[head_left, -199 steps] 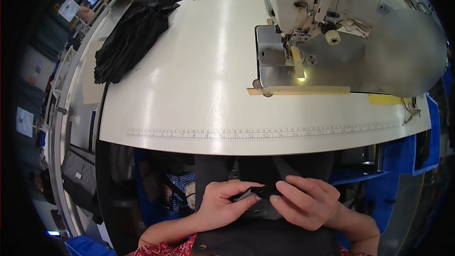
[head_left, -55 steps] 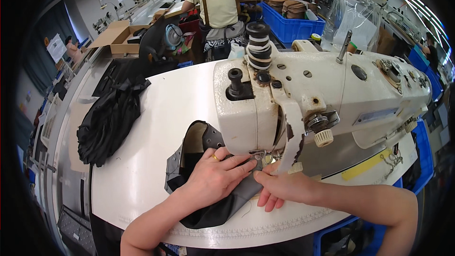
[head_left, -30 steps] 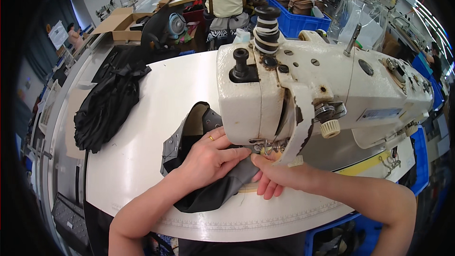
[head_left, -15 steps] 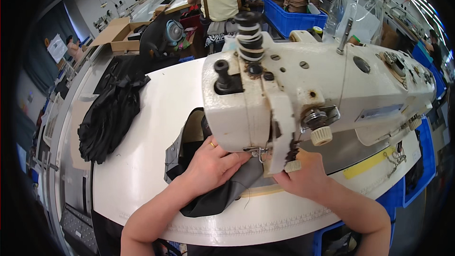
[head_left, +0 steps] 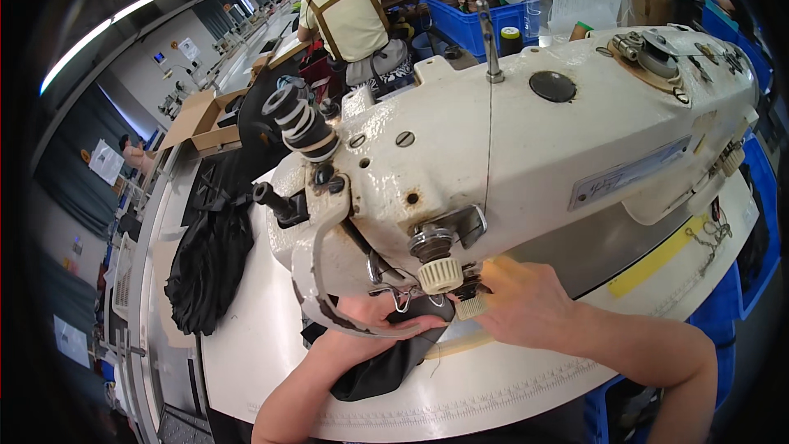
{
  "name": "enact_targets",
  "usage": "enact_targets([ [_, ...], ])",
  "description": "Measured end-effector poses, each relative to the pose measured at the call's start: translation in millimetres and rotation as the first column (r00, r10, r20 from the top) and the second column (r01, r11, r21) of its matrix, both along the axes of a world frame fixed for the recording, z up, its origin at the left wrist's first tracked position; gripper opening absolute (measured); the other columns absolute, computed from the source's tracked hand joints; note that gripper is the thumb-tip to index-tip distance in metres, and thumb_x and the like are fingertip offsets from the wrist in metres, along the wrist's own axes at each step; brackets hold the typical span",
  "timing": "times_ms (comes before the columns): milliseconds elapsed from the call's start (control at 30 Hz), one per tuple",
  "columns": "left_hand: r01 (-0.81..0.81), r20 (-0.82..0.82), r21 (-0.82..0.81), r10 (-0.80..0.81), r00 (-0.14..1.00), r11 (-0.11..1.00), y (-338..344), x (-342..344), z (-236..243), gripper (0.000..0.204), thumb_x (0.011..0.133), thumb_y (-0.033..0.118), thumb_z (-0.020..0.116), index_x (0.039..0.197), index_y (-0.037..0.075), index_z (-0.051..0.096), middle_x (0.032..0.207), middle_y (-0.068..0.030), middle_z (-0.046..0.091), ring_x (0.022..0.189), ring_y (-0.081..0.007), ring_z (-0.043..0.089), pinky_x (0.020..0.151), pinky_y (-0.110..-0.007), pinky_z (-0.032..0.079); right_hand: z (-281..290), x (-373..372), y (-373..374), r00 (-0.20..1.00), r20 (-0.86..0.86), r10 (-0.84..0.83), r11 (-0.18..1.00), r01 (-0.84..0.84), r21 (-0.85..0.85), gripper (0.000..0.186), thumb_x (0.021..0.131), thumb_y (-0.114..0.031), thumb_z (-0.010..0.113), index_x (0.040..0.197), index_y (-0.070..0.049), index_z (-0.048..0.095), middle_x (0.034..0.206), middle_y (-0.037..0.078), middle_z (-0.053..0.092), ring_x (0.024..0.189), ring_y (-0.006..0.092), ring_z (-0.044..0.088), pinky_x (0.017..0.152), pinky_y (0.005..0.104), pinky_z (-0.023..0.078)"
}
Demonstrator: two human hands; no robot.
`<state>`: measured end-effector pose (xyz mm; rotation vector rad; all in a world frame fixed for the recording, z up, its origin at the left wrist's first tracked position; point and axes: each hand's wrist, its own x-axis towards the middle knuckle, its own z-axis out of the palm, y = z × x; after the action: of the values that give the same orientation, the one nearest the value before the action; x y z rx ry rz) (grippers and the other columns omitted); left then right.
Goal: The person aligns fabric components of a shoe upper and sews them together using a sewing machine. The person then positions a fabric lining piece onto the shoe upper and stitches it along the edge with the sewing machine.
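A white sewing machine (head_left: 608, 123) fills much of the head view. My left hand (head_left: 374, 325) is low by the needle area, partly behind the machine's curved guard, its fingers together on a grey-and-black fabric piece (head_left: 374, 374). My right hand (head_left: 526, 304) is just right of the needle area, fingers curled toward the foot beside a cream knob (head_left: 441, 274), their tips and anything in them hidden. The fabric lies on the white tabletop (head_left: 509, 390), mostly below and left of the needle.
A pile of black fabric (head_left: 209, 271) lies at the table's left. Behind are a cardboard box (head_left: 189, 119), a blue crate (head_left: 522, 20) of brown pieces, and a co-worker (head_left: 349, 16) seen from behind. A chain (head_left: 708, 234) and yellow strip (head_left: 657, 259) lie at the right.
My view has tilted and shifted round the machine's head, which now hides more of my left hand and the fabric. My right hand's fingers have moved up beside the foot.
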<state>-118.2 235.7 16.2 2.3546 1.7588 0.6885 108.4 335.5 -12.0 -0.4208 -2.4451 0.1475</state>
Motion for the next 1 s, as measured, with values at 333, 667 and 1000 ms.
enact_targets([
  [333, -0.043, -0.010, 0.053, 0.044, 0.999, 0.998, 0, 11, 10, 0.029, 0.084, 0.031, 0.080, 0.108, 0.016, 0.077, 0.079, -0.0064, 0.072, 0.064, -0.0256, 0.066, 0.060, -0.036, 0.053, 3, 1, 1, 0.997, 0.015, 0.076, 0.997, -0.076, -0.013, 0.025, 0.072, -0.013, 0.069, 0.097, -0.012, 0.068, 0.088, 0.000, 0.055, 0.073, 0.0166, 0.058, 0.056, 0.0269, 0.050],
  [667, 0.006, -0.141, 0.152, 0.016, 0.990, 0.988, 0, -1, -7, 0.023, 0.082, 0.028, 0.081, 0.096, 0.011, 0.074, 0.079, -0.0059, 0.071, 0.064, -0.0241, 0.067, 0.060, -0.036, 0.053, 4, 1, 0, 0.994, 0.091, 0.067, 0.998, -0.068, 0.014, 0.024, 0.073, -0.012, 0.069, 0.097, -0.012, 0.066, 0.085, 0.002, 0.052, 0.071, 0.0176, 0.059, 0.056, 0.0287, 0.049],
  [1000, -0.067, -0.025, 0.022, 0.068, 0.997, 0.997, 0, 14, 1, 0.023, 0.077, 0.020, 0.084, 0.091, 0.004, 0.074, 0.083, -0.0075, 0.073, 0.068, -0.0226, 0.070, 0.062, -0.032, 0.055, 3, 0, 1, 0.992, 0.040, 0.117, 0.991, -0.115, -0.070, 0.022, 0.073, -0.011, 0.070, 0.095, -0.010, 0.066, 0.087, 0.003, 0.053, 0.071, 0.0182, 0.060, 0.057, 0.0296, 0.049],
])
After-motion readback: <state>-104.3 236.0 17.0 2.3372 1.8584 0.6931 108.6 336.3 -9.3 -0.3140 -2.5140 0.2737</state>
